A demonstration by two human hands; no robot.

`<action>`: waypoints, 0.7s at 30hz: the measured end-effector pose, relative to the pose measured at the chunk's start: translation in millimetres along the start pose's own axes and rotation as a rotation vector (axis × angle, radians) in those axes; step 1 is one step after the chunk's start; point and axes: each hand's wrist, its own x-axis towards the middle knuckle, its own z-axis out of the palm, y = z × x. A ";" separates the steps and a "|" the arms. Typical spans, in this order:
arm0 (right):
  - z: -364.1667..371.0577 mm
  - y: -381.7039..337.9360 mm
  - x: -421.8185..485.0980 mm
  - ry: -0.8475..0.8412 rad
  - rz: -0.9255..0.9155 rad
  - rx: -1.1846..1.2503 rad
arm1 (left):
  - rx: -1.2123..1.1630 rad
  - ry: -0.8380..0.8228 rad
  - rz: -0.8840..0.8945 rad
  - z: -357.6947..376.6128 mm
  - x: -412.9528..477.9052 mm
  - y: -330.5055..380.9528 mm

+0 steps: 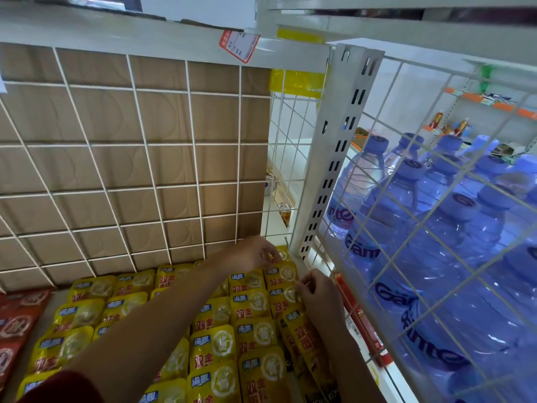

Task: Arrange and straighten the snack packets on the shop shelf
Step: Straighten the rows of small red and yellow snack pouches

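Rightward, water bottles [436, 228] crowd the neighbouring bay, and red packets [17, 321] lie lower left. Yellow snack packets [220, 344] cover the shelf [59, 292] at lower centre. Fingers of the left hand [252, 254] and right hand [318, 295] each pinch one at the pile's far right corner.

Yellow packets [223, 344], each with red characters, a blue label and a round clear window, lie flat in overlapping rows below and to the left of the white slotted post [334, 170]. In the column nearest the post, some sit skewed and tilted on edge. Red packets [14, 324], perhaps another flavour, lie far left of the post.
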 end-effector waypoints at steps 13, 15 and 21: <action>3.9 3.2 2.2 0.018 0.015 -0.019 | 0.014 0.019 -0.001 1.1 -3.0 -0.7; 3.9 3.1 1.3 0.036 0.012 -0.022 | 0.020 0.029 0.003 1.5 -3.6 -1.1; 0.0 0.9 -8.9 0.133 0.016 0.017 | -0.028 0.130 0.058 3.6 -12.9 10.3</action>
